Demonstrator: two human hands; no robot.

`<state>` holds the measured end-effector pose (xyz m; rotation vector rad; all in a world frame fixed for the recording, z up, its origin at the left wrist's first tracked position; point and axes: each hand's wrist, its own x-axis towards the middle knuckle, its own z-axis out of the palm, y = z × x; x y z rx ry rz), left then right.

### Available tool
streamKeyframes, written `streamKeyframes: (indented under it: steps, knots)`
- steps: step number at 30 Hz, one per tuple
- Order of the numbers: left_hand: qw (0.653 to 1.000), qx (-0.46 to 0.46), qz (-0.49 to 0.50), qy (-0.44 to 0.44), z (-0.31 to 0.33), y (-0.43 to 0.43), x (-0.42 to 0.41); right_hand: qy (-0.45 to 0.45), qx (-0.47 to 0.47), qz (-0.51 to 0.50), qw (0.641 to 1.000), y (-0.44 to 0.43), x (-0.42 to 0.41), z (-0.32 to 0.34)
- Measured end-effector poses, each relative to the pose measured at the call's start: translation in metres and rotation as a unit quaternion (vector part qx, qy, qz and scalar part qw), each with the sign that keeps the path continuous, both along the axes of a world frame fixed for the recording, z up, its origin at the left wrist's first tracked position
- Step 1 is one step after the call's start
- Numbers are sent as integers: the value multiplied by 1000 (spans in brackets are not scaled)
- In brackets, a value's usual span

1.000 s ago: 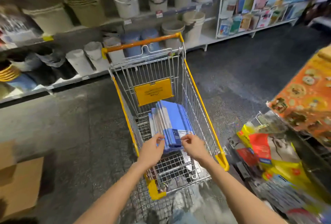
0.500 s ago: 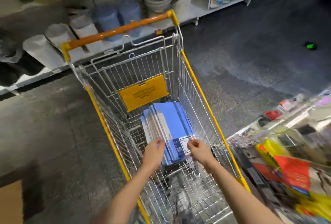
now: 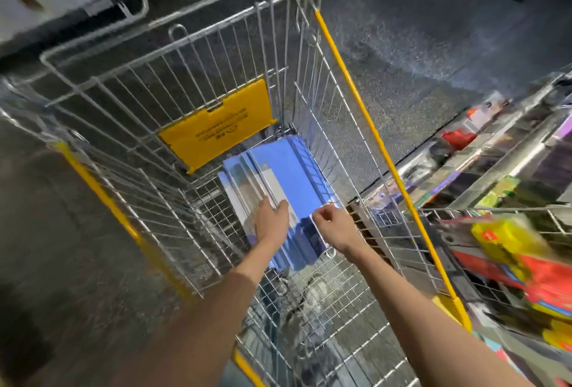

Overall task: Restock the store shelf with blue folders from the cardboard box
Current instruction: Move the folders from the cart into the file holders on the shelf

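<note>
Folders (image 3: pixel 288 170): stacked on the cart (image 3: pixel 356 101) floor, at its far end.
Left hand (image 3: pixel 272 216): flat on the stack's left side.
Right hand (image 3: pixel 332 225): pinching the top folder's near edge.
Change: both hands have moved further onto the stack, so a lift looks close. Nothing is shelved yet.

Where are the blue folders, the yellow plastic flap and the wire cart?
blue plastic folders (image 3: pixel 294 167), head view, top cover.
yellow plastic flap (image 3: pixel 216 126), head view, its middle.
silver wire cart (image 3: pixel 360 101), head view, right rim.

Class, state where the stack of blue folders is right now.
In the head view, the blue folders lie mid-frame inside the wire cart, just below its yellow plate, left hand resting on them and right hand pinching their edge.
</note>
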<state>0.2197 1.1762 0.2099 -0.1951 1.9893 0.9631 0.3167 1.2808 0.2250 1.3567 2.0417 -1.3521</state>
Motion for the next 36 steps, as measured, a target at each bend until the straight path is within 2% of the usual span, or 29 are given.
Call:
streamKeyframes:
  steps: [5,8,12,16,19,25,30,36]
  knots:
    - [988,33,148,-21,-1,2,-10,-28,-15,30,999,-4,-12,-17]
    - [981,46,185,-26,-2,5,-14,-27,10,21,999,-2,-19,-28]
    - [960,104,250,-72,-37,12,-8,-19,36,18,999,2,-32,-35]
    - [946,164,262,-98,-5,27,-19,-6,41,-2,999,18,-35,-38]
    - [951,177,231,-106,-9,33,-28,15,20,9,1000,35,-29,-35]
    - [967,210,95,-110,-15,44,-41,1,79,78,994,61,-13,-40]
    - [974,193,102,-59,-21,44,-49,-3,125,69,990,71,-6,-33]
    - [981,169,90,-42,-25,41,-50,-19,145,111,983,77,-7,-26]
